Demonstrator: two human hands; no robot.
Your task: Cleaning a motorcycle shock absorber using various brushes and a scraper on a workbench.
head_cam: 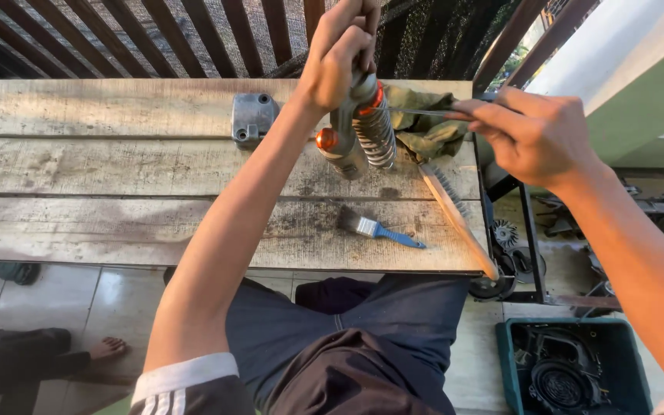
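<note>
Shock absorber point(363, 131): standing upright on the surface point(117, 223), cleaning seemingly under way.
Left hand point(340, 54): gripping its top.
Right hand point(536, 134): pinching a thin tool point(424, 112) toward the spring.
Paintbrush point(378, 227), wire brush point(455, 215): lying unused nearby.

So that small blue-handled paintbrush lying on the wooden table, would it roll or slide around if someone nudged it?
The paintbrush probably wouldn't roll: its bristle end looks broad and flat. It seems small and thin, so likely light and easy to flick aside. The table planks look rough and weathered, so it would likely drag rather than glide.
</note>
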